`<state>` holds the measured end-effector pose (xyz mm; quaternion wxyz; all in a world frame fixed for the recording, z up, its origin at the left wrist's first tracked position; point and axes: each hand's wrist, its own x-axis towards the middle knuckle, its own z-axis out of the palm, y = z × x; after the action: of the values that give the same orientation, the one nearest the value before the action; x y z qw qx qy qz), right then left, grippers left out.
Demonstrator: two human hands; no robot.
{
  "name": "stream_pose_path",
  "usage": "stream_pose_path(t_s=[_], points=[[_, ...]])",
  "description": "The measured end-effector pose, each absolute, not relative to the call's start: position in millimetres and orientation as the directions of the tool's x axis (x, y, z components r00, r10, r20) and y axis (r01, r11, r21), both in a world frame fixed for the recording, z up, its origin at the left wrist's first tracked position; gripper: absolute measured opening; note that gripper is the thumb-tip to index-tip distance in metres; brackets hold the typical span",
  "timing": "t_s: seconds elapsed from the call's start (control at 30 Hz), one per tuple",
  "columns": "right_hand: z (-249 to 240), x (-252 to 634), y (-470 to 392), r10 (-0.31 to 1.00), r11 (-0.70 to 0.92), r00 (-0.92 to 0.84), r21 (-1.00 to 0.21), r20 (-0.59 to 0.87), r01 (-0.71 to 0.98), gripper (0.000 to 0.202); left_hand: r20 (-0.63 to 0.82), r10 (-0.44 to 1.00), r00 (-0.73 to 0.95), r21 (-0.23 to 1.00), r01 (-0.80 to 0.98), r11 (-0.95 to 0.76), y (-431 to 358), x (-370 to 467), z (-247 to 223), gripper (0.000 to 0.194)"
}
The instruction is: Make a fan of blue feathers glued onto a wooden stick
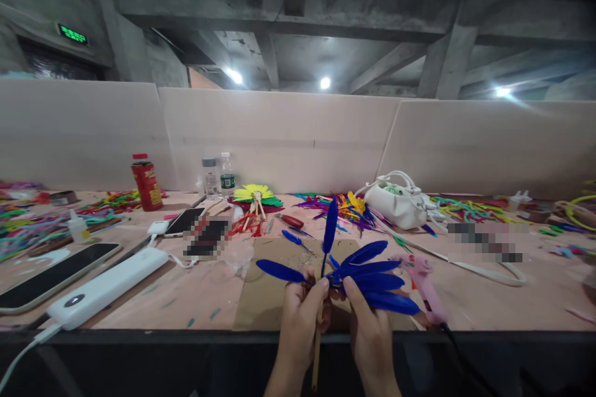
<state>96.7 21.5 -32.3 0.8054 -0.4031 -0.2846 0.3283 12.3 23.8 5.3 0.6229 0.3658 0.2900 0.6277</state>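
Blue feathers (375, 268) are joined in a spray at the top of a thin stick (316, 353), held in front of the person at the near edge of the table (503, 313). One feather stands upright, one points left, and several fan out to the right. The left hand (298, 310) is closed on the stick, thumb on the near side. The right hand (371, 322) has thumb and fingers together on the quills of the right-hand feathers; its fingertips are partly hidden. Whether every quill is fixed to the stick cannot be told.

Behind and below the hands lies a cardboard sheet (258, 294). Just right of the feathers lies a pink glue gun (427, 291), its cord running over the table edge. Beyond the sheet are a red-handled tool (292, 221), a yellow flower (254, 193) and a mixed feather pile (342, 206). A white bag (399, 206) stands to the right of the pile, its strap trailing on the table.

On the left lie a power bank (112, 285) and a phone (60, 276), with a glue bottle (78, 228) near the phone. Farther back, a red bottle (147, 185) stands upright. Pale panels (279, 136) close off the far side.
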Motion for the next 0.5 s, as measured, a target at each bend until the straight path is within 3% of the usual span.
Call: stream_pose_path(t_s=[0.27,0.5], points=[[-35,99,23,0.666,0.445,0.699,-0.891,0.259,-0.094,0.038,0.122,0.984,0.131,0.851,-0.525,-0.035,28,10,-3,0.039],[-48,93,23,0.606,0.506,0.709,-0.862,0.362,0.008,0.038,0.128,0.983,0.134,0.845,-0.533,-0.037,27,10,-1,0.032]])
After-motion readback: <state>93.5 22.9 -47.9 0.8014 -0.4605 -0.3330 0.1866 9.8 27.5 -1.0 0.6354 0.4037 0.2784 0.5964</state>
